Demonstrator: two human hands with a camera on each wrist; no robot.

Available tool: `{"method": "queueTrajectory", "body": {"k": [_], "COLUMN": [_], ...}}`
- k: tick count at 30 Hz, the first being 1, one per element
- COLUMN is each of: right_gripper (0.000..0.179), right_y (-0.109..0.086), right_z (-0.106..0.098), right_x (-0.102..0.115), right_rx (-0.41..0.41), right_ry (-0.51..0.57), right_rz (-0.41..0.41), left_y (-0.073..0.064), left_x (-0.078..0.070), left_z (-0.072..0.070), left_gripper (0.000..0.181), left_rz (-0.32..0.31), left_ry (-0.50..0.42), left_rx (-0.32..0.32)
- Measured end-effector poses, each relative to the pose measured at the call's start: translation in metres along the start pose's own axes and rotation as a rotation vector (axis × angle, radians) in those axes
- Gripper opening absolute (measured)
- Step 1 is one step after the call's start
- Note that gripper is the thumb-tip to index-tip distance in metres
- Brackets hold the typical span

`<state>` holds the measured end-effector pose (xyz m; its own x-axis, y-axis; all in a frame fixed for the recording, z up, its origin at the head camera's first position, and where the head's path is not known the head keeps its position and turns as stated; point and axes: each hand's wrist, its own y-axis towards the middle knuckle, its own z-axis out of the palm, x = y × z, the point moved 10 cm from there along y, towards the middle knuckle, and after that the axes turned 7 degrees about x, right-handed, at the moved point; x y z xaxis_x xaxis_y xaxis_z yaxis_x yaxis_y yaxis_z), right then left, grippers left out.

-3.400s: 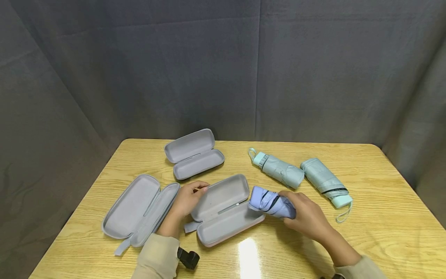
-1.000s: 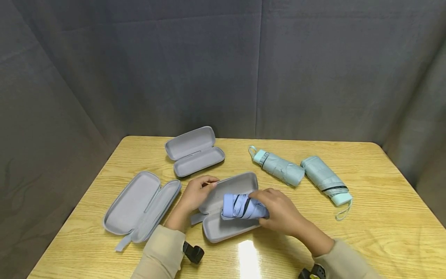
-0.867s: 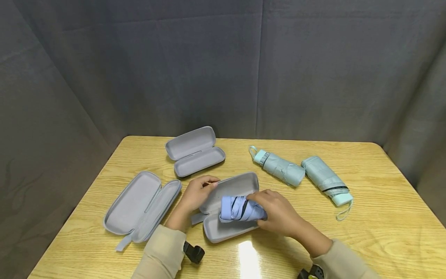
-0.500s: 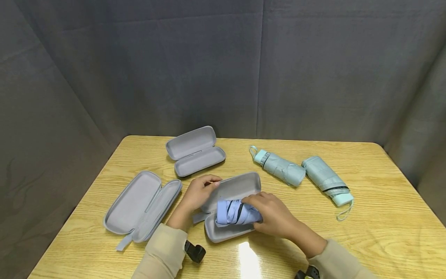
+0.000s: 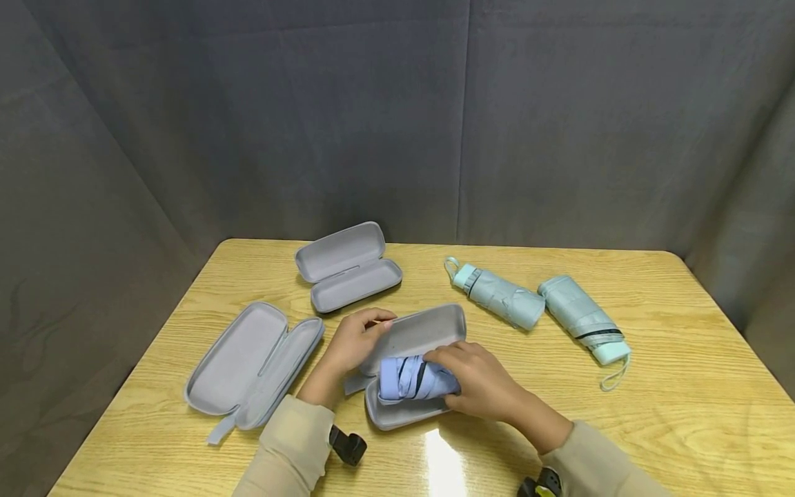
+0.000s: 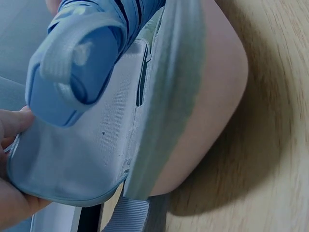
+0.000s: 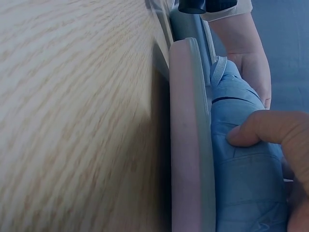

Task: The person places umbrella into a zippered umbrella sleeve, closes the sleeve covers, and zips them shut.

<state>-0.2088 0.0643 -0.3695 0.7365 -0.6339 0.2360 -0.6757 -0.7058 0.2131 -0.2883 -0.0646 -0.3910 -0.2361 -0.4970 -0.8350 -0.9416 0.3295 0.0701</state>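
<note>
A folded periwinkle-blue umbrella (image 5: 406, 378) lies along the bottom half of an unzipped grey-lined case (image 5: 428, 329). My right hand (image 5: 475, 379) grips the umbrella's right end, the thumb pressing its near side in the right wrist view. The handle end of the umbrella (image 6: 72, 72), with its strap, faces left and looks raised above the case lining. My left hand (image 5: 357, 339) pinches the upper left edge of the case's lid; in the left wrist view the thumb is inside the lid and the fingers behind it. The case's outside (image 6: 217, 116) is pinkish.
Another open grey case (image 5: 248, 373) with a pull tab lies at the left, and a smaller open case (image 5: 350, 269) stands behind. Two folded mint-green umbrellas, one (image 5: 503, 298) by the back and one (image 5: 584, 319) farther right, lie on the wooden table (image 5: 683, 386).
My right hand has carried the blue umbrella left and down, from beside the case's right end into its bottom half. My left hand and the case have shifted slightly right.
</note>
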Motion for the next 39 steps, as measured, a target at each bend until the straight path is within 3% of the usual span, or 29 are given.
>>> {"method": "queueTrajectory", "body": {"k": [11,39], "right_gripper": [0.055,0.053], "right_y": [0.008,0.005], "right_z": [0.012,0.033], "right_x": [0.002,-0.001], "right_rx": [0.062,0.106], "right_ry": [0.031,0.072], "right_rz": [-0.002,-0.032], "left_y": [0.000,0.004], "left_x": [-0.001,-0.002], "left_z": [-0.001,0.003], "left_gripper": [0.017,0.017], "left_rz": [0.006,0.017], "left_ry": [-0.020,-0.004], "left_rx": [-0.005,0.003]}}
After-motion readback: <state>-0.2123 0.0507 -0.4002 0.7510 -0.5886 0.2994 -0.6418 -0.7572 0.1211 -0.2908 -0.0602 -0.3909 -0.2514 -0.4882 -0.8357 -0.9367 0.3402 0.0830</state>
